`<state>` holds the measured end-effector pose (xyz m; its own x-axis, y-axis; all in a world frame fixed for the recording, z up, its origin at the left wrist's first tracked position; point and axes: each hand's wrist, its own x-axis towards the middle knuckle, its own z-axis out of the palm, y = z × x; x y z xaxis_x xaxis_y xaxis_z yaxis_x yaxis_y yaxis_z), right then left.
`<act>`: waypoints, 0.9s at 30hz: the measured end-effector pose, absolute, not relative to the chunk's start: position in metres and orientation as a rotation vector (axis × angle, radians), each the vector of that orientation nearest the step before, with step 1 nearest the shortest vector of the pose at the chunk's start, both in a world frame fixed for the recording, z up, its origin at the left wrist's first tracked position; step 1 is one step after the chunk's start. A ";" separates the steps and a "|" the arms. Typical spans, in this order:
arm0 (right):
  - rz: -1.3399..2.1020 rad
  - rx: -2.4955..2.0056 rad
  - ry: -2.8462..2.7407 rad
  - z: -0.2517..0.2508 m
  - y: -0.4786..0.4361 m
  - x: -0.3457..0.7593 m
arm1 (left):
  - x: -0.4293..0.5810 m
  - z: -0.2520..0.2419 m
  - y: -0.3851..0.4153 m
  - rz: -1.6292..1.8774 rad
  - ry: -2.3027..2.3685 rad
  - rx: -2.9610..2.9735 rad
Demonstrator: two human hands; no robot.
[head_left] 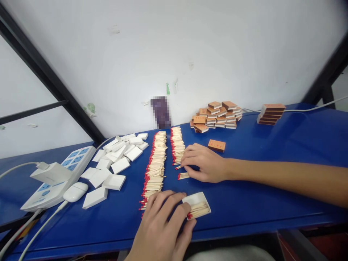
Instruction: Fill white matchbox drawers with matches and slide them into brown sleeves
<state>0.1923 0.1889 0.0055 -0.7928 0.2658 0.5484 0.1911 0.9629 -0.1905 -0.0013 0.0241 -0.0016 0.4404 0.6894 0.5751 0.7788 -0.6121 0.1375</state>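
My left hand (165,224) grips the left end of a small white matchbox tray (194,199) near the table's front edge. Inside the tray lies a bundle of red-tipped matches (199,210). My right hand (205,163) is closed at the near end of the shorter row of matches (177,143), with a match head showing by its fingertips. A few loose matches (183,176) stick out from under that hand. A longer row of matches (155,159) runs along the left, its near end partly hidden behind my left hand.
Several white tray pieces (121,165) are scattered at left, beside a power strip (84,154) with a charger (53,173) and a white earbud case (76,191). Orange matchboxes are piled (216,116) by the wall, stacked (270,114) at right, and one matchbox (216,145) lies alone.
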 end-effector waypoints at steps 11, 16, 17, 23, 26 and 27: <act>0.147 -0.311 -2.534 0.006 0.189 0.192 | -0.001 -0.001 0.025 -0.904 -1.295 -2.532; 0.161 -0.310 -2.528 0.007 0.189 0.192 | -0.002 -0.002 0.025 -0.894 -1.288 -2.543; 0.165 -0.310 -2.528 0.007 0.189 0.192 | -0.002 -0.002 0.025 -0.892 -1.286 -2.544; 0.141 -0.294 -2.533 0.006 0.189 0.192 | -0.002 -0.002 0.024 -0.890 -1.281 -2.541; 0.134 -0.289 -2.529 0.005 0.190 0.192 | -0.002 -0.003 0.025 -0.897 -1.270 -2.549; 0.138 -0.288 -2.529 0.004 0.190 0.192 | -0.002 -0.003 0.025 -0.904 -1.266 -2.547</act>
